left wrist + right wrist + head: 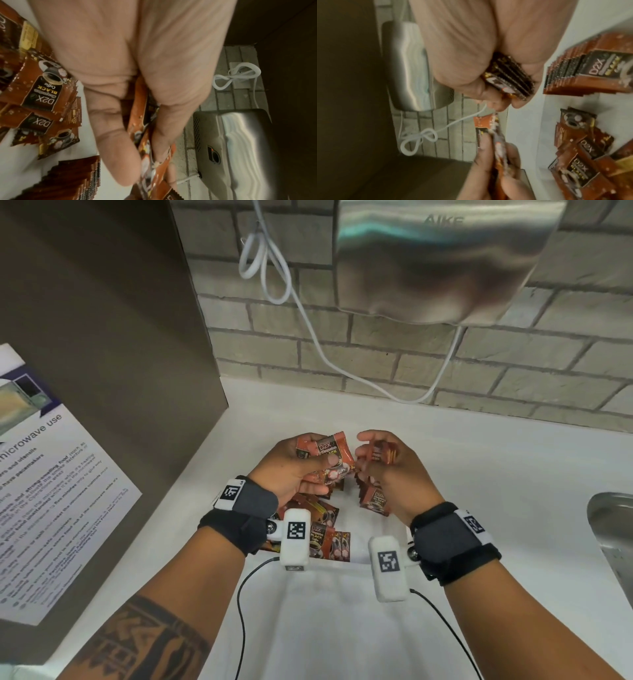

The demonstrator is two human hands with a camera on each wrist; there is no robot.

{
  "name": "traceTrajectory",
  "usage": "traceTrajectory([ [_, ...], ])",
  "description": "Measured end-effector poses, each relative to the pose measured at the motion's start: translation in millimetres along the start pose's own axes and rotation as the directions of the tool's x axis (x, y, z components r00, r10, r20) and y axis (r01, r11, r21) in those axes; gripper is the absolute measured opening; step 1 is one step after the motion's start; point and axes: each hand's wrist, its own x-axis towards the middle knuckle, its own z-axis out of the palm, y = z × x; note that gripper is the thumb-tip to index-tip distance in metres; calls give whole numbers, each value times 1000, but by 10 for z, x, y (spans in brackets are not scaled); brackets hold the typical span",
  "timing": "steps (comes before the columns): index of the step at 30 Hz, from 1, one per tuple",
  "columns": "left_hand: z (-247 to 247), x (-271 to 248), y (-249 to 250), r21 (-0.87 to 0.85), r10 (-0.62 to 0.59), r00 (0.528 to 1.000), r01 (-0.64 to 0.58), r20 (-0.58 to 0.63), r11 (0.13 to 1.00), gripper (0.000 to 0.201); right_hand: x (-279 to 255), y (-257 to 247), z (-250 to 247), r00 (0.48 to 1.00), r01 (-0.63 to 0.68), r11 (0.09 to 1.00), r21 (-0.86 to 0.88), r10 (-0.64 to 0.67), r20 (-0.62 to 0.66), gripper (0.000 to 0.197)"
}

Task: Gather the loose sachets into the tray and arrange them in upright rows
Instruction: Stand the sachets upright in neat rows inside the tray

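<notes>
My left hand point(322, 460) grips a fan of brown D2X black-coffee sachets point(334, 455), thumb on the front one; the same bunch point(145, 142) shows in the left wrist view. Just to its right, my right hand point(368, 453) holds a small squared stack of sachets point(385, 453), seen edge-on point(508, 78) between thumb and fingers. Below the hands, a short upright row of sachets point(375, 498) stands on the white surface. More loose sachets point(322, 525) lie flat under my left wrist. I cannot make out the tray's edges against the white counter.
A steel hand dryer point(445, 258) hangs on the brick wall with a looped white cable point(308, 313). A brown panel point(102, 337) with a microwave notice point(51, 491) closes off the left. A steel sink point(613, 529) lies at the right.
</notes>
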Motion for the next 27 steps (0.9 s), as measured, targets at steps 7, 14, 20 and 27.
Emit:
traceTrajectory([
  [7, 57, -30, -22, 139, 60, 996, -69, 66, 988, 31, 25, 16, 81, 977, -152, 988, 36, 145, 158, 45],
  [14, 31, -3, -35, -112, -20, 998, 26, 55, 993, 26, 39, -32, -25, 988, -150, 945, 291, 132, 80, 22],
  [20, -87, 66, -64, -32, 95, 990, -99, -104, 995, 35, 18, -78, -68, 997, -77, 945, 317, 66, 46, 28],
  [27, 82, 12, -4, 204, 154, 987, -160, 44, 966, 45, -21, -120, 30, 955, -214, 968, 130, 180, 236, 45],
])
